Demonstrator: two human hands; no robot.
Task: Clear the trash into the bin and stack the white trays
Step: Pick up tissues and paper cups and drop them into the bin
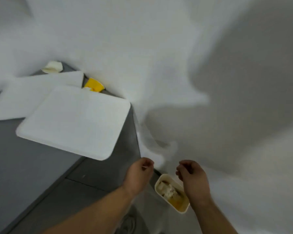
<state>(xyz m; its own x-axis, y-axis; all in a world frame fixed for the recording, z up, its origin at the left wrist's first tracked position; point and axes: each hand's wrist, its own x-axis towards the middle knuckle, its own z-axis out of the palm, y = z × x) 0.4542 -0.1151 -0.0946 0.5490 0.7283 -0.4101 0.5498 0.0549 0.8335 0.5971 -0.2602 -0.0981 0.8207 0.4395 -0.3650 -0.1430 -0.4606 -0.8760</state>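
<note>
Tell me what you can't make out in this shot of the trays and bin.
Head view only:
- Yellow scrap: blurred, partly behind the near tray.
- Far tray: overlapped by the near tray.
- Bin: contents blurred, rim partly under the right hand.
- Left hand, like the right: curled; any pinched scrap too blurred.
</note>
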